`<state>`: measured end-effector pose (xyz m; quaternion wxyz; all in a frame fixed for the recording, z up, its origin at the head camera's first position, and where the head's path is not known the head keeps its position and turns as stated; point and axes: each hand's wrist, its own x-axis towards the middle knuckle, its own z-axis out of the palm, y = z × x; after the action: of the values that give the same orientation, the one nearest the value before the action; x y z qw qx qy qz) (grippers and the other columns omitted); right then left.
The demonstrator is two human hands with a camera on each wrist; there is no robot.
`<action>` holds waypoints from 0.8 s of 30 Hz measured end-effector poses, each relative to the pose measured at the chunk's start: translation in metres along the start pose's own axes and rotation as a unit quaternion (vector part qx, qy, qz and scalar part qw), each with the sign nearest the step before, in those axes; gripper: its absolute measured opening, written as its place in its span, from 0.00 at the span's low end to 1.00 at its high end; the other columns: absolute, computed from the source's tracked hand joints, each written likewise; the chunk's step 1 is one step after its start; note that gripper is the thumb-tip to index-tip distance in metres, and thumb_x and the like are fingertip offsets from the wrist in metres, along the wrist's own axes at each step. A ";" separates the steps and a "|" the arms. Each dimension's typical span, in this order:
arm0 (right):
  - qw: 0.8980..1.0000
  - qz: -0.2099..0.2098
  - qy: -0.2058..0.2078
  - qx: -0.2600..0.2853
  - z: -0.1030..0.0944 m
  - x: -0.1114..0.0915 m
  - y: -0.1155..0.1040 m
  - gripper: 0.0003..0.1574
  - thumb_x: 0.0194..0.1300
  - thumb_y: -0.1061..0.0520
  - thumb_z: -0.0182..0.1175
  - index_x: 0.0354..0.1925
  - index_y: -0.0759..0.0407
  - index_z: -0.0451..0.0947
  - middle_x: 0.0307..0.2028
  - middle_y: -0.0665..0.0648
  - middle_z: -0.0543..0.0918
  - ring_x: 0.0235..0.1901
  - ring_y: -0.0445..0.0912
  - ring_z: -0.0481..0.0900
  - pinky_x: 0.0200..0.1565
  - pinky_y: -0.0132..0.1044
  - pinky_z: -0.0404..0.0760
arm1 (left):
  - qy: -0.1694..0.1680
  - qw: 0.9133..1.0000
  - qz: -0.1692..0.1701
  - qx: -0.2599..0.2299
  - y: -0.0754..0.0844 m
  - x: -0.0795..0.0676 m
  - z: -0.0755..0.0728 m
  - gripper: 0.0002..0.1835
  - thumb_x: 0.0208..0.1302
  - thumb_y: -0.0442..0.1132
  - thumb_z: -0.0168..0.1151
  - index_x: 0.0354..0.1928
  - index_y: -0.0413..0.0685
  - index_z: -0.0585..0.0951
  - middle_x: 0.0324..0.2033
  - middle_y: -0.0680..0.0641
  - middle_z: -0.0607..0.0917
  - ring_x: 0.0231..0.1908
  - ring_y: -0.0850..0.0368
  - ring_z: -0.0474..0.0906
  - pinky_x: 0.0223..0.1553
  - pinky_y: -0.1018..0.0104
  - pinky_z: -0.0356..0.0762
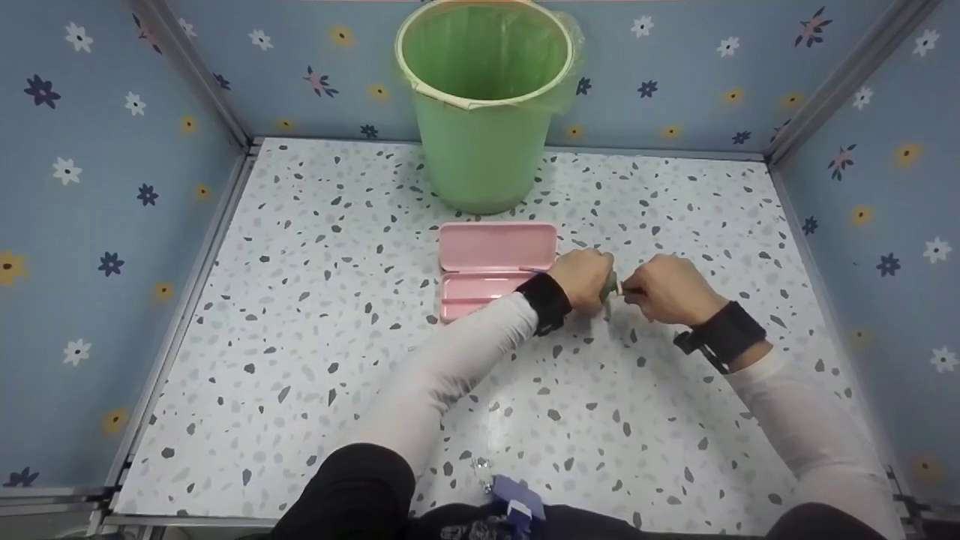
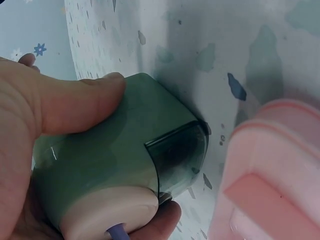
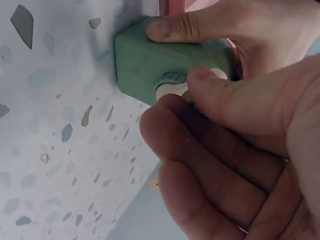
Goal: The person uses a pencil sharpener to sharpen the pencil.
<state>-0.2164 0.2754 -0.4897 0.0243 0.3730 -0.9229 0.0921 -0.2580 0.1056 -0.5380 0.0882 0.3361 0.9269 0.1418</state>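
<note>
My left hand (image 1: 583, 281) grips a green crank pencil sharpener (image 2: 105, 135), thumb on one side and fingers round the other. Its dark see-through shavings drawer (image 2: 179, 160) faces the pink pencil case. From the beige front (image 2: 110, 212) sticks a purple pencil (image 2: 119, 232), also seen left of the hand in the head view. On the opposite side, my right hand (image 1: 675, 289) pinches the small beige crank (image 3: 171, 91) between thumb and forefinger; the fingers partly hide it. Beside the left wrist lies the open pink pencil case (image 1: 498, 246), partly covered by my left arm.
A green bin (image 1: 484, 154) with a clear liner stands behind the pencil case, against the back wall. Flower-patterned panels (image 1: 112, 225) enclose the speckled white table (image 1: 315, 315) on three sides. A purple object (image 1: 517, 495) is at the front edge, near my body.
</note>
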 end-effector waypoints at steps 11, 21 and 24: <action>1.000 0.004 0.012 -0.024 -0.006 0.004 0.001 0.16 0.41 0.63 0.65 0.13 0.43 0.75 0.11 0.40 0.69 0.12 0.40 0.63 0.14 0.36 0.62 | 0.028 0.999 0.041 0.021 0.000 -0.004 0.000 0.19 0.40 0.45 0.64 0.36 0.52 0.69 0.28 0.52 0.72 0.29 0.56 0.71 0.29 0.61 0.72; 0.998 0.008 0.043 -0.040 -0.009 0.010 0.008 0.11 0.41 0.63 0.65 0.16 0.46 0.80 0.14 0.41 0.72 0.13 0.41 0.67 0.16 0.38 0.66 | 0.018 0.999 0.035 0.022 -0.003 -0.003 0.001 0.24 0.36 0.46 0.67 0.37 0.52 0.68 0.29 0.52 0.71 0.30 0.55 0.70 0.31 0.62 0.71; 0.997 0.015 0.060 -0.035 -0.007 0.013 0.017 0.09 0.42 0.63 0.66 0.19 0.48 0.82 0.15 0.43 0.74 0.14 0.42 0.69 0.17 0.39 0.68 | 0.018 0.999 0.040 0.028 -0.002 -0.002 0.001 0.26 0.34 0.46 0.67 0.38 0.52 0.67 0.30 0.52 0.71 0.31 0.55 0.70 0.32 0.62 0.71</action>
<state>-0.2376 0.2802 -0.4837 0.0915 0.3516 -0.9280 0.0823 -0.2570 0.1031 -0.5394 0.0562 0.3724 0.9179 0.1252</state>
